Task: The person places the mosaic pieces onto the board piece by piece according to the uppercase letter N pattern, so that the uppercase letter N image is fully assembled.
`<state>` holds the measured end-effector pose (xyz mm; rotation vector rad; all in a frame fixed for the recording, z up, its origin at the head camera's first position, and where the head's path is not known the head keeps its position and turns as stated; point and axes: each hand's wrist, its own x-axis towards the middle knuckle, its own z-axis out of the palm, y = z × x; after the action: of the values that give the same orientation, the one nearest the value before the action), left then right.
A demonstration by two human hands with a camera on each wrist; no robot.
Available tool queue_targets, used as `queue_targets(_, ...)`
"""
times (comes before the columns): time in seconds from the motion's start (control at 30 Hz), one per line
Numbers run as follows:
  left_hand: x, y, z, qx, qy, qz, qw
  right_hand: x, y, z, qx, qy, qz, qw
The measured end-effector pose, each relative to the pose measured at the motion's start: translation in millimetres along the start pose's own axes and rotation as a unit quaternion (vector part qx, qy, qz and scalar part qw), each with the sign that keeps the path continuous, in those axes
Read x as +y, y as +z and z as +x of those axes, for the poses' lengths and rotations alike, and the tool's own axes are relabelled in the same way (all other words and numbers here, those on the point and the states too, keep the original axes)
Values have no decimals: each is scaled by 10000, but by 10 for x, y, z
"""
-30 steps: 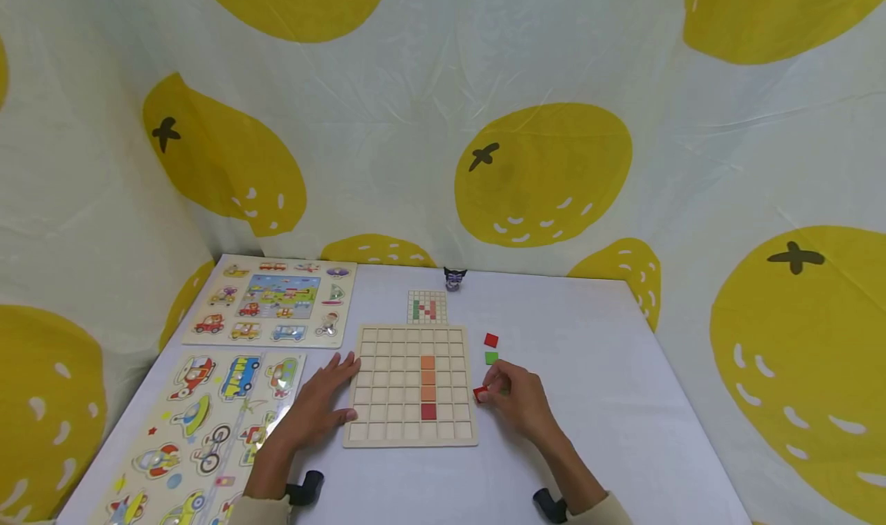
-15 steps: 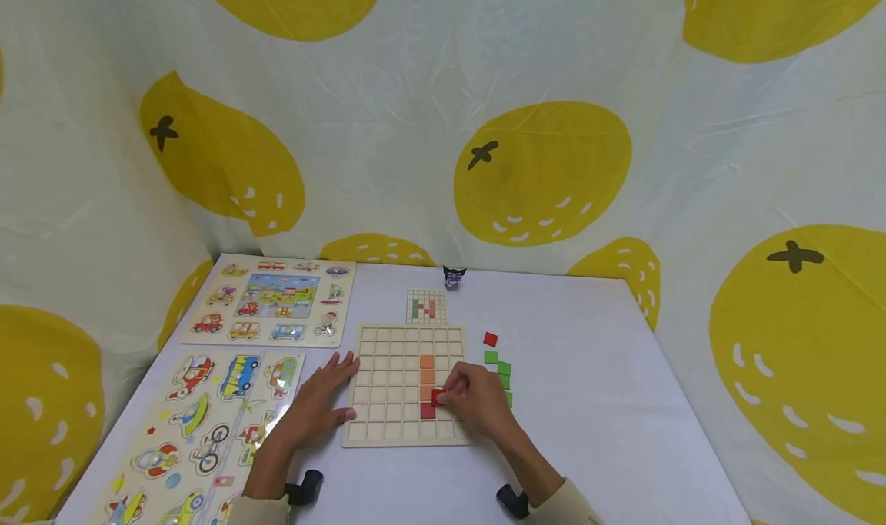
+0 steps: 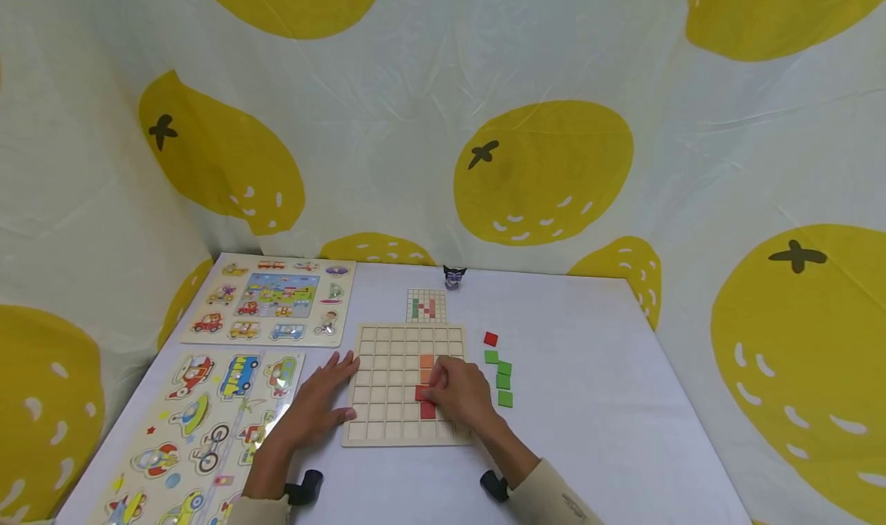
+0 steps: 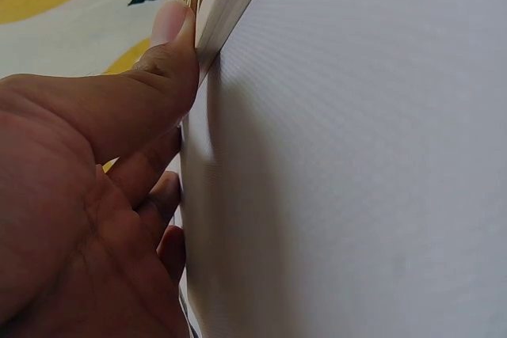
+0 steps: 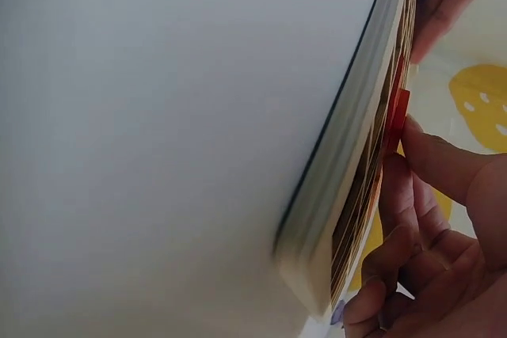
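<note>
A wooden grid board [image 3: 381,393] lies on the white table. My right hand [image 3: 462,393] pinches a red square tile [image 3: 420,393] between thumb and fingers over the board; the right wrist view shows the tile [image 5: 398,120] at the board's face. In one column sit orange tiles [image 3: 426,361] and, nearer me, another red tile [image 3: 428,411]; my right hand hides part of this column. My left hand [image 3: 317,406] rests at the board's left edge, fingers spread and thumb touching the rim, as the left wrist view also shows.
Right of the board lie a loose red tile [image 3: 491,339] and several green tiles [image 3: 503,381]. Behind it are a small patterned grid card [image 3: 426,307] and a dark figurine [image 3: 454,278]. Two picture puzzle boards [image 3: 201,339] [image 3: 176,402] occupy the left side.
My right hand has picked the red tile off the table right of the board and carried it left onto the grid column. The left hand stays in place.
</note>
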<state>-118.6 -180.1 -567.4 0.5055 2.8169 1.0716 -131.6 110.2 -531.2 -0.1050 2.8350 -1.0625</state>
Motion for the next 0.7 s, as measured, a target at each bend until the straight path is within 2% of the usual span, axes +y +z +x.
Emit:
queue_targets(0.43, 20, -16, -8, 24, -10, -91, 10000, -156, 131, 106, -38, -96, -477, 9988)
queue_targets(0.7, 25, -13, -10, 0, 28, -100, 9999, -126, 77, 104, -372, -243, -133, 9989)
